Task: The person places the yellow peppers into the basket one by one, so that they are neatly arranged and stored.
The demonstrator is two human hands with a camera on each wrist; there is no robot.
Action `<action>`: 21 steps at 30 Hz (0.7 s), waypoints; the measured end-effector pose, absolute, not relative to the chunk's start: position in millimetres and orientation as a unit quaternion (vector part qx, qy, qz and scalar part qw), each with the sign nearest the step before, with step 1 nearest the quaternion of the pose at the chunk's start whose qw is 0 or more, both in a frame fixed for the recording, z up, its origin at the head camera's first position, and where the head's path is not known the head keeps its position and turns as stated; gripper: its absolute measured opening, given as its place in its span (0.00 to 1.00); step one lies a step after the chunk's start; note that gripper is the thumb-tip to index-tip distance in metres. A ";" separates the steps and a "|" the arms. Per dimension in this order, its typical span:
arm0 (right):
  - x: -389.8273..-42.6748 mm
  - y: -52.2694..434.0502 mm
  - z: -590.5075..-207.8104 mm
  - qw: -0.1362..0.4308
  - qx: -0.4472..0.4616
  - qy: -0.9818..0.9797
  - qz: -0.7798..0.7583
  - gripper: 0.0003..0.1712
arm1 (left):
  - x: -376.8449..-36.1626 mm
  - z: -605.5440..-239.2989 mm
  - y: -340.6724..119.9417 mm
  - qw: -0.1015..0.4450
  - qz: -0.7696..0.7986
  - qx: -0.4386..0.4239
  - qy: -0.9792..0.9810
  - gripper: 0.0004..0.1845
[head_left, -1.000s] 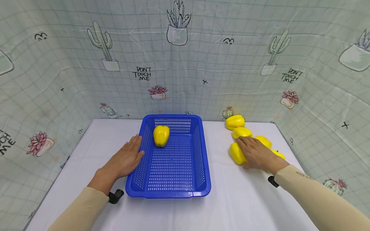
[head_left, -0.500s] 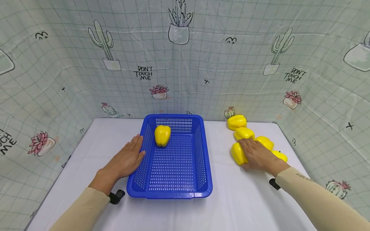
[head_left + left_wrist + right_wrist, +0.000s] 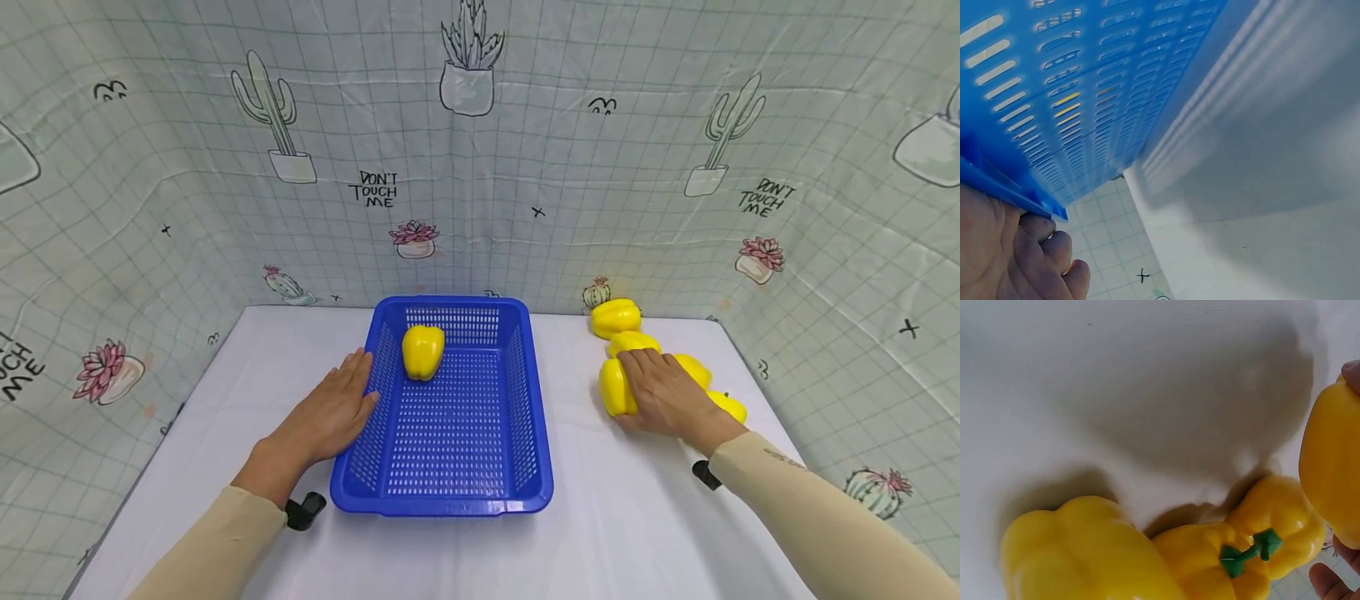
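Observation:
A blue perforated basket (image 3: 442, 504) sits mid-table with one yellow pepper (image 3: 423, 352) in its far left corner. My left hand (image 3: 330, 412) lies flat against the basket's left wall (image 3: 1085, 94), fingers (image 3: 1041, 250) at the rim. My right hand (image 3: 660, 392) grips a yellow pepper (image 3: 613, 390) at the near end of a row of peppers on the right. In the right wrist view that pepper (image 3: 1332, 481) sits between my fingertips (image 3: 1329, 581), above the white table. Two others (image 3: 1079, 550) (image 3: 1254, 550), one with a green stem, lie below it.
More yellow peppers lie at the table's right side: one at the back (image 3: 615, 317), one behind my fingers (image 3: 636, 342), one beside my wrist (image 3: 727, 406). A cactus-print curtain (image 3: 480, 167) surrounds the white table (image 3: 615, 517).
My right hand has closed round the nearest pepper and shifted it slightly away from me, off its earlier spot. My left hand and the basket have stayed put.

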State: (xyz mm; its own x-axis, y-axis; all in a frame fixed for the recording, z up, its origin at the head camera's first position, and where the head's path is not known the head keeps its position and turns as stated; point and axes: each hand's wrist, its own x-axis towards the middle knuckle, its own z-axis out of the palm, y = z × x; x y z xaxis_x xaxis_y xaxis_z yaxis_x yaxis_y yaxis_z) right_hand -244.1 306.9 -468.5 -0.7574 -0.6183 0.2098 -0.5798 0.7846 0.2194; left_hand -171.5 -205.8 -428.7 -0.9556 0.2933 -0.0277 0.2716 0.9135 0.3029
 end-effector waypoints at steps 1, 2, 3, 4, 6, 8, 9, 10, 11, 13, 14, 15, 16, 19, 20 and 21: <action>-244.8 306.0 -467.9 0.143 0.323 -0.933 -0.072 0.57 | -171.4 -428.9 -205.8 0.035 0.150 0.145 0.978 0.36; -245.7 304.9 -467.2 0.148 0.325 -0.931 -0.073 0.57 | -171.3 -428.9 -205.7 0.034 0.150 0.144 0.977 0.36; -246.5 303.7 -466.5 0.153 0.326 -0.930 -0.074 0.56 | -171.1 -429.1 -205.8 0.033 0.150 0.144 0.978 0.36; -247.4 302.5 -465.6 0.156 0.325 -0.930 -0.075 0.56 | -170.8 -429.5 -206.0 0.032 0.149 0.144 0.978 0.36; -248.9 299.3 -463.1 0.157 0.322 -0.930 -0.077 0.56 | -170.3 -430.2 -206.1 0.030 0.147 0.144 0.978 0.37; -249.8 296.0 -460.3 0.152 0.317 -0.933 -0.079 0.56 | -169.9 -430.9 -206.1 0.030 0.145 0.145 0.978 0.37; -250.0 294.5 -458.8 0.149 0.314 -0.934 -0.081 0.56 | -169.8 -431.2 -206.1 0.029 0.144 0.145 0.978 0.37; -250.3 293.2 -457.4 0.145 0.312 -0.935 -0.082 0.56 | -169.8 -431.4 -205.9 0.029 0.144 0.146 0.978 0.37; -250.3 291.8 -456.1 0.142 0.311 -0.936 -0.082 0.56 | -169.9 -431.3 -205.7 0.028 0.144 0.147 0.978 0.37; -250.8 289.4 -453.8 0.139 0.311 -0.937 -0.082 0.55 | -170.3 -431.2 -205.6 0.028 0.144 0.150 0.978 0.36; -251.5 288.3 -452.8 0.140 0.312 -0.936 -0.081 0.54 | -170.5 -431.1 -205.6 0.028 0.144 0.151 0.978 0.36; -252.3 287.0 -451.5 0.143 0.314 -0.935 -0.083 0.54 | -170.6 -430.9 -205.7 0.027 0.144 0.152 0.977 0.36; -253.4 285.6 -450.2 0.147 0.316 -0.934 -0.083 0.53 | -170.7 -430.8 -205.9 0.027 0.144 0.153 0.977 0.36; -257.4 280.8 -445.2 0.166 0.321 -0.929 -0.084 0.52 | -170.9 -430.3 -206.3 0.024 0.142 0.156 0.977 0.36; -259.1 279.0 -443.2 0.171 0.323 -0.927 -0.083 0.52 | -170.9 -430.2 -206.5 0.024 0.141 0.156 0.977 0.36; -260.5 277.0 -440.8 0.177 0.324 -0.926 -0.082 0.52 | -171.0 -430.1 -206.8 0.024 0.140 0.156 0.978 0.36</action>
